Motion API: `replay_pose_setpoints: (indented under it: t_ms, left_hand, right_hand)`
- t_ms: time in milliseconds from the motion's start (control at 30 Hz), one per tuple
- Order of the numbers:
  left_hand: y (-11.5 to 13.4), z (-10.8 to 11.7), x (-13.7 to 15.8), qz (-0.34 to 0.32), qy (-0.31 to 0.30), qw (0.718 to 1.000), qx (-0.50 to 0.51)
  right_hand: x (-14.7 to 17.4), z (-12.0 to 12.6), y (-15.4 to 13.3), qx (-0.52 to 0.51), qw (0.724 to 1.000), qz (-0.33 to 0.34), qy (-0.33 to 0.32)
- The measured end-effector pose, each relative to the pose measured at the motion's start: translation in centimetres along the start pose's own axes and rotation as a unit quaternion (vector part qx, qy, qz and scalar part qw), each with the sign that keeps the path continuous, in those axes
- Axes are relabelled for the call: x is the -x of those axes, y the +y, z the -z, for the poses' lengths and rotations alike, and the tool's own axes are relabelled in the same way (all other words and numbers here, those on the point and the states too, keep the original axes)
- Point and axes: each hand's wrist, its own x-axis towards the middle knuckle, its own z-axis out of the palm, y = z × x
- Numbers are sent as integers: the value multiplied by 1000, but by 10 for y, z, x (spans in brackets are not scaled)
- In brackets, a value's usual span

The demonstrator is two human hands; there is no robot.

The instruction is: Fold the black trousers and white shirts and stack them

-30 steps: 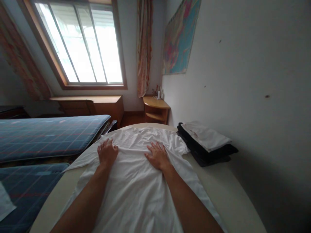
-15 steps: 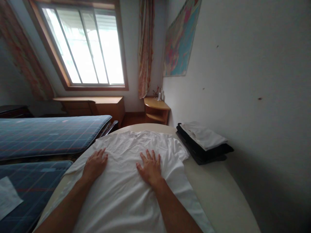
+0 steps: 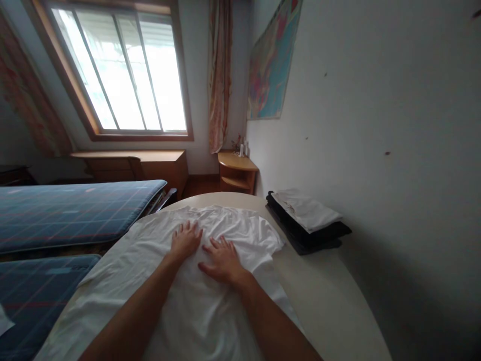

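Mattresses (image 3: pixel 71 213) lie left of the worktop (image 3: pixel 330 296), on which a rumpled shirt (image 3: pixel 205 316) lies outspread. Left grip (image 3: pixel 187 239), fingers spread, rests on the shirt; right grip (image 3: pixel 221 261), also spread, beside it; then folded clothes (image 3: pixel 306 213).

Plaid mattresses (image 3: pixel 75 208), patterned curtains (image 3: pixel 220 75), a desk (image 3: pixel 165 156) and a wall map (image 3: pixel 272 67) suggest a home bedroom.

Bright window (image 3: pixel 122 75), patterned curtain (image 3: pixel 220 80), probably a wall map (image 3: pixel 272 67), corner shelf (image 3: pixel 237 161), plaid mattress (image 3: pixel 75 213)
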Motion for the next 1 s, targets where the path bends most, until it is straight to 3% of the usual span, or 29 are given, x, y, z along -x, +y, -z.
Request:
replay_pose_setpoints:
  t_ms: [133, 300, 400, 500, 633, 733, 900, 1000]
  left_hand:
    - [-9, -13, -3, 9, -17, 999, -26]
    - [-37, -11, -4, 51, -16, 996, -65]
    - [-39, -9, -3, 77, -6, 994, -72]
    - [-32, -5, -3, 71, 38, 994, -67]
    - [-17, -5, -3, -57, 95, 994, -11]
    - [-9, -11, 0, -112, 54, 992, 22]
    - [-5, -17, 4, -110, 7, 994, 13]
    - [-5, -17, 4, -118, 4, 993, 5]
  right_hand:
    - [-10, 38, 33, -13, 994, -23, 102]
    - [-16, 85, 91, 115, 951, -167, 232]
    - [-15, 91, 117, 141, 938, -227, 222]
    - [-16, 85, 127, 139, 941, -239, 196]
    - [-19, 81, 123, 124, 954, -221, 158]
    - [-19, 87, 117, 100, 966, -205, 121]
    - [-20, 98, 119, -69, 980, -177, 55]
    - [-24, 99, 125, -108, 975, -184, 54]
